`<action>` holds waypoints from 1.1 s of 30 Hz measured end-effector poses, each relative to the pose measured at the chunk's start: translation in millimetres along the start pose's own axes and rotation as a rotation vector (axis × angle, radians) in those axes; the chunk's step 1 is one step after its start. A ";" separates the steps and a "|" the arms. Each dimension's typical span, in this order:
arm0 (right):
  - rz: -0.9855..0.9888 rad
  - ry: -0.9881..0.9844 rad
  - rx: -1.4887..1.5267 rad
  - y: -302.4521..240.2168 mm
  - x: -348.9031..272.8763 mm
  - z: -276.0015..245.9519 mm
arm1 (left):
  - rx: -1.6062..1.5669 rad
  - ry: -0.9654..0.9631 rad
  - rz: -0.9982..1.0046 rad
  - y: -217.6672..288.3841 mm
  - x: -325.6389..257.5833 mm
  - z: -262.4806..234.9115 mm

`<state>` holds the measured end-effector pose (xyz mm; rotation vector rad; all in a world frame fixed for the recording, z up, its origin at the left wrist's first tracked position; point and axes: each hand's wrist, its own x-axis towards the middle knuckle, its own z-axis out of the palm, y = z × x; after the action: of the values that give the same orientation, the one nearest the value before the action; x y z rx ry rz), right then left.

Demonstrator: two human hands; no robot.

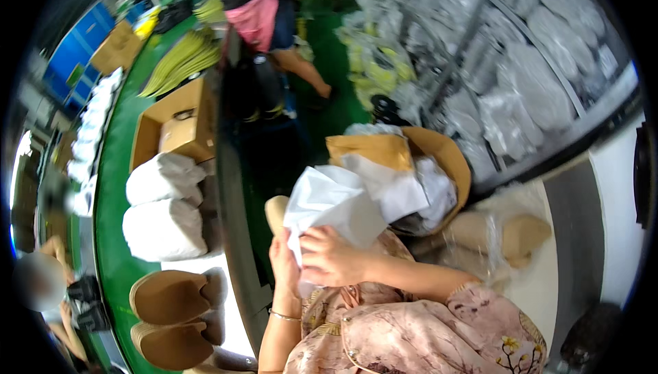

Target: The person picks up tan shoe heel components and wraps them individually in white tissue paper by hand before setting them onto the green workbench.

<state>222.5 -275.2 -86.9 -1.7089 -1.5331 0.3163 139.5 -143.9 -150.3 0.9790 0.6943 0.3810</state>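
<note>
A crumpled sheet of white paper point(339, 199) is between my two hands, in front of my body. My left hand point(284, 261) closes on its left edge, with the fingers partly hidden behind it. My right hand point(323, 256) lies across the lower part, fingers bent and gripping the paper. A tan rounded piece point(275, 213) juts up behind the sheet above my left hand; most of it is covered, so its kind does not show. At my left, two brown backless shoes point(168, 297) stand on the green bench point(113, 250).
Two white paper-covered bundles point(164, 230) and an open cardboard box point(147, 137) sit farther along the bench. A round bin point(458, 168) of papers stands right of my hands. Beyond it, a metal rack point(473, 24) holds plastic-wrapped items. Another person point(253, 17) stands ahead.
</note>
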 end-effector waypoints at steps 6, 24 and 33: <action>0.249 0.344 0.375 20.5 3.5 -13.0 | -0.151 -0.009 0.111 25.6 -16.9 29.4; 0.262 0.704 0.276 4.8 43.8 -54.1 | 0.056 -0.146 0.372 45.9 -16.0 3.9; 0.205 0.456 0.656 -37.6 107.1 -31.7 | -0.297 -0.247 0.120 52.0 -16.4 22.9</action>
<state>241.3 -191.2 -6.5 -1.2888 -0.7993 0.4407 143.9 -140.9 -91.4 0.7695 0.3434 0.4458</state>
